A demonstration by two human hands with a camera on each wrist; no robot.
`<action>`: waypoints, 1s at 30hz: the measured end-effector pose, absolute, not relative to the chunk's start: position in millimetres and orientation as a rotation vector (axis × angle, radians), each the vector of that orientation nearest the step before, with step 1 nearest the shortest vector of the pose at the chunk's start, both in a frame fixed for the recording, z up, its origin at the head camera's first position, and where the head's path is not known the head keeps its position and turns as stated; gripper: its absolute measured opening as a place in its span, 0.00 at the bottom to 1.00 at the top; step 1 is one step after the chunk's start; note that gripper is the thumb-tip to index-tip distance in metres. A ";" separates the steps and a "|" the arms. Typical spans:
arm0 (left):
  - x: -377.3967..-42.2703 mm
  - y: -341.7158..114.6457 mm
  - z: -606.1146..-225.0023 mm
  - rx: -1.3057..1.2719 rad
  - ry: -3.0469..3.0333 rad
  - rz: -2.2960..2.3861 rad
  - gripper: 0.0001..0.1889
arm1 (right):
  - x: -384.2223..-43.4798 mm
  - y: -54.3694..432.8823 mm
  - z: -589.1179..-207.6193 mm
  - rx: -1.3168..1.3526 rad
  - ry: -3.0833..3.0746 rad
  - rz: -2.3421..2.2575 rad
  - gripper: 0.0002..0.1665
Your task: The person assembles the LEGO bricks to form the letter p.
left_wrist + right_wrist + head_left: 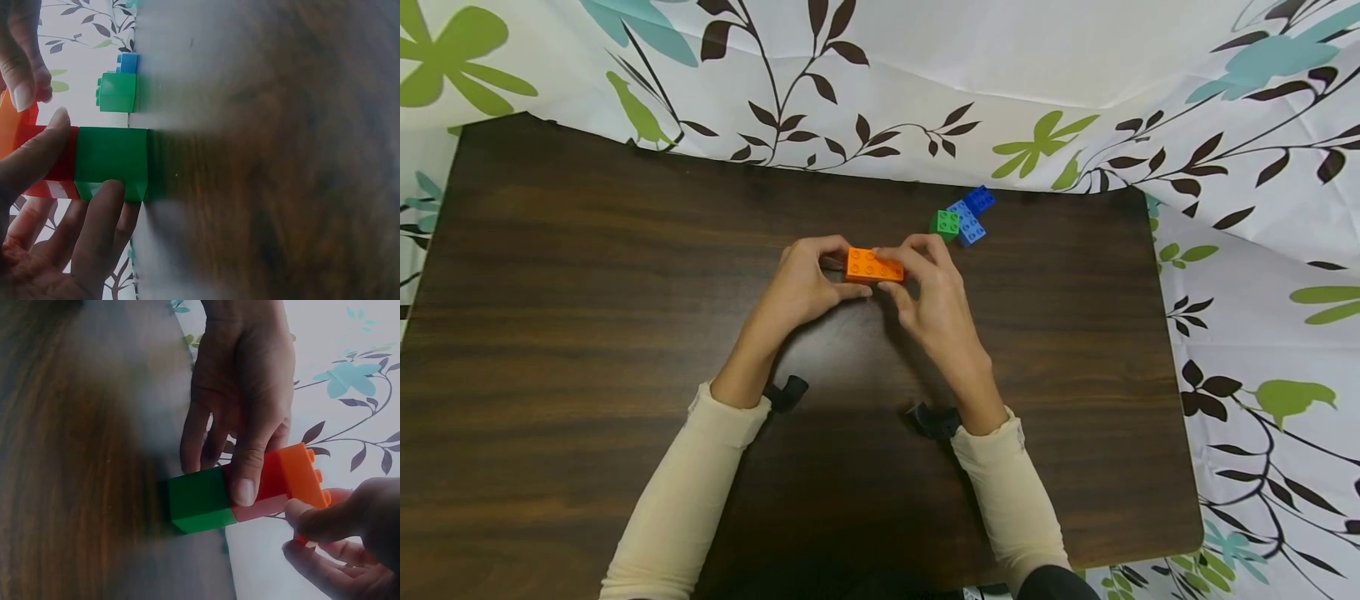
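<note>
An orange brick (871, 265) with studs on top crowns a small upright stack on the table. Below it come a red brick (269, 478) and, at the bottom, a green brick (112, 156). My left hand (808, 279) grips the stack from the left, its thumb across the red brick and fingers behind the red and green ones. From the right, my right hand (938, 296) pinches the orange brick between thumb and fingers. One end of the orange brick is partly hidden by those fingers in the right wrist view.
Beyond my right hand lie a loose green brick (947, 223), a light blue brick (967, 223) and a dark blue brick (979, 200), bunched together. The dark wooden table (625, 333) meets a patterned cloth (917, 75) at its back edge.
</note>
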State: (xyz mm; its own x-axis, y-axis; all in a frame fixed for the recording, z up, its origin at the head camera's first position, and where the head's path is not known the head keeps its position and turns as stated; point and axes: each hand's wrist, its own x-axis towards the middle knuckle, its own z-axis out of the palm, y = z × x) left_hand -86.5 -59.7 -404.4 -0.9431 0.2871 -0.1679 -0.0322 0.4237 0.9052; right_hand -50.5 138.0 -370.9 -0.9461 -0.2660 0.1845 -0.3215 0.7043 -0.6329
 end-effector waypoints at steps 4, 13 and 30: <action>-83.7 -59.4 -403.4 0.216 2.394 1.511 0.17 | -49.6 141.2 -371.2 0.510 -2.839 1.077 0.23; -82.1 -57.9 -402.9 0.227 2.458 1.441 0.19 | -53.2 156.6 -366.8 0.517 -2.857 1.135 0.38; -82.6 -53.5 -396.0 0.216 2.478 1.197 0.33 | -67.4 181.8 -378.0 0.282 -2.819 1.044 0.24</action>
State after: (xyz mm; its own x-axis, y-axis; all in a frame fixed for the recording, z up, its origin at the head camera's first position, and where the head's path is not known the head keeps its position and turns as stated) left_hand -82.6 -53.5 -396.0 -0.9164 0.2968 -0.2684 -0.0257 0.6256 0.7797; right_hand -67.4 181.8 -378.0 -0.9752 -0.1314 0.1780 -0.2156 0.7443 -0.6320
